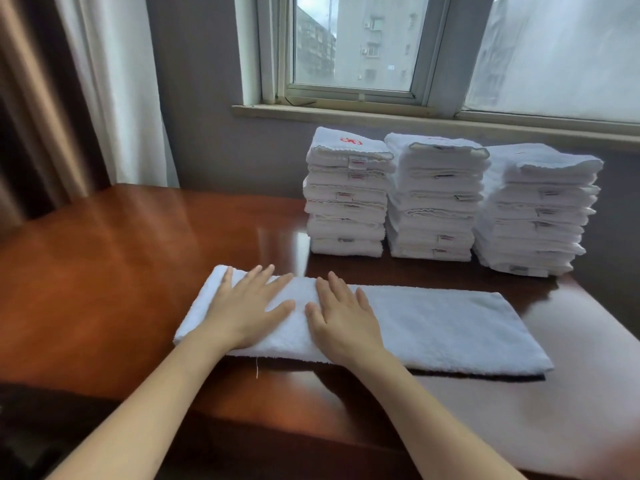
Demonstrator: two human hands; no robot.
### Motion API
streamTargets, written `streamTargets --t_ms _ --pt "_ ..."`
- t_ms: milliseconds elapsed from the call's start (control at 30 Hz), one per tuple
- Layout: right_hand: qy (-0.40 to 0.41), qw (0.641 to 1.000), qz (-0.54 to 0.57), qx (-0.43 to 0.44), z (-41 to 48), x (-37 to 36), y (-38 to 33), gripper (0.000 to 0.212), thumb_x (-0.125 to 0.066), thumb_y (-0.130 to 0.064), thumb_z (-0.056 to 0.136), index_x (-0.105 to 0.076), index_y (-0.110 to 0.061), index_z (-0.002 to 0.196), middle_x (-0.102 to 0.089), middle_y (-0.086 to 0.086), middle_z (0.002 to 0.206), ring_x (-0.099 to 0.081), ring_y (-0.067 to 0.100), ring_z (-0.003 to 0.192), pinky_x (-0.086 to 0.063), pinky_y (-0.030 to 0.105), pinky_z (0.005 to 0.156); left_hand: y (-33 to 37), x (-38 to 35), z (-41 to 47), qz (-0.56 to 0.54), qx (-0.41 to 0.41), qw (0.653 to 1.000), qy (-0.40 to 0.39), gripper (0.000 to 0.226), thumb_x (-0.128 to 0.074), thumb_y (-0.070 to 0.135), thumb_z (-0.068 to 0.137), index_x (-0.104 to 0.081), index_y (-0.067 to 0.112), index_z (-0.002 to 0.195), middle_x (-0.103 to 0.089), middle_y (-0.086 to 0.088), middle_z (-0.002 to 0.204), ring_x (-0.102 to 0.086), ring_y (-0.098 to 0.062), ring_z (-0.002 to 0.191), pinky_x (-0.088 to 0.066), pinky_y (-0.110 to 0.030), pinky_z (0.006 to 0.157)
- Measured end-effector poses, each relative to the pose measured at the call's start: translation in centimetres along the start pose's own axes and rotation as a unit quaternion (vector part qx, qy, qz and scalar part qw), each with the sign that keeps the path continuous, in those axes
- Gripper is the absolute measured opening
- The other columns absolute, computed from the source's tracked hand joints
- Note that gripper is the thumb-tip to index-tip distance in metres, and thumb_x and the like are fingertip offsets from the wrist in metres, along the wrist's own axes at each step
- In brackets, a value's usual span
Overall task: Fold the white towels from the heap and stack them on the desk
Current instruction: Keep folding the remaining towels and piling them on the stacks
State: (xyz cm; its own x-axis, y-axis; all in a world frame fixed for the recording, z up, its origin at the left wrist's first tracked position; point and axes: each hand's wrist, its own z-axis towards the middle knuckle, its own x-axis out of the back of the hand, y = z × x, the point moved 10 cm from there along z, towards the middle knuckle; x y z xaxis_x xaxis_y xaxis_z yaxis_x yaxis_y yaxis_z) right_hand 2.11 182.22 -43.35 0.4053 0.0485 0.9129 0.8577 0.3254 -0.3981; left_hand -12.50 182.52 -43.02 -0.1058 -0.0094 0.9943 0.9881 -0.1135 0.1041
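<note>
My left hand and right hand press flat, fingers straight, on the towel strip; its long axis extends rightward from them.

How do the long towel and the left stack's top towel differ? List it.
The long towel is a flat strip on the desk; the top towel is a compact square on the left stack. The top towel shows a red emblem; the long towel shows none. Both are white.

window, grey wall, curtains
</note>
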Motion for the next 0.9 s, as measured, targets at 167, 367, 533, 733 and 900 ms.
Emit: streamTargets --t_ms 167,367,533,733,900 --pt "-0.07 0.997 0.034 0.029 0.1 0.2 0.2 0.062 -0.025 -0.04 0.103 -0.006 -0.016 0.158 0.003 0.0 0.165 0.004 0.01 0.151 0.007 0.032 0.12 2.3 0.6 0.1 -0.008 -0.013 1.0 -0.016 0.055 -0.025 0.041 0.102 -0.011 0.044 0.155 -0.004 0.005 0.165 0.001 -0.015 0.152 0.005 -0.049 0.121" --pt "-0.068 0.996 -0.045 0.021 -2.1 3.8 7.6 0.054 -0.026 -0.038 0.105 -0.018 -0.023 0.156 -0.009 -0.005 0.165 -0.003 0.009 0.151 -0.003 0.028 0.119 10.1 -0.1 0.4 -0.027 -0.061 0.998 -0.007 0.058 -0.018 0.057 0.101 -0.017 0.036 0.155 -0.004 0.003 0.166 0.001 -0.014 0.152 0.003 -0.047 0.122" --pt "-0.013 0.995 -0.077 -0.069 -4.4 7.1 15.2 0.053 -0.025 -0.041 0.105 -0.019 -0.028 0.156 -0.011 -0.006 0.164 -0.004 0.009 0.151 -0.001 0.033 0.12 17.3 -1.0 2.3 0.0 -0.112 0.994 -0.017 0.062 -0.019 0.059 0.1 -0.016 0.031 0.156 -0.004 0.0 0.166 0.004 -0.017 0.152 0.007 -0.049 0.121" --pt "0.029 0.98 -0.089 -0.173 -5.9 10.2 22.0 0.055 -0.026 -0.047 0.102 -0.024 -0.03 0.154 -0.016 -0.004 0.164 -0.006 0.016 0.151 -0.003 0.042 0.12 24.1 -2.8 3.8 -0.018 -0.191 0.981 -0.019 0.06 -0.021 0.056 0.101 -0.014 0.032 0.156 -0.003 0.0 0.166 0.004 -0.015 0.152 0.007 -0.045 0.122" --pt "0.082 0.978 -0.066 -0.183 -6.1 12.1 22.7 0.056 -0.044 -0.049 0.093 -0.044 -0.029 0.145 -0.044 -0.001 0.144 -0.036 0.024 0.132 -0.029 0.038 0.11 24.2 -3.6 4.3 -0.035 -0.198 0.979 -0.014 0.06 -0.02 0.058 0.099 -0.011 0.038 0.156 -0.001 0.006 0.165 0.005 -0.01 0.151 0.007 -0.041 0.122"
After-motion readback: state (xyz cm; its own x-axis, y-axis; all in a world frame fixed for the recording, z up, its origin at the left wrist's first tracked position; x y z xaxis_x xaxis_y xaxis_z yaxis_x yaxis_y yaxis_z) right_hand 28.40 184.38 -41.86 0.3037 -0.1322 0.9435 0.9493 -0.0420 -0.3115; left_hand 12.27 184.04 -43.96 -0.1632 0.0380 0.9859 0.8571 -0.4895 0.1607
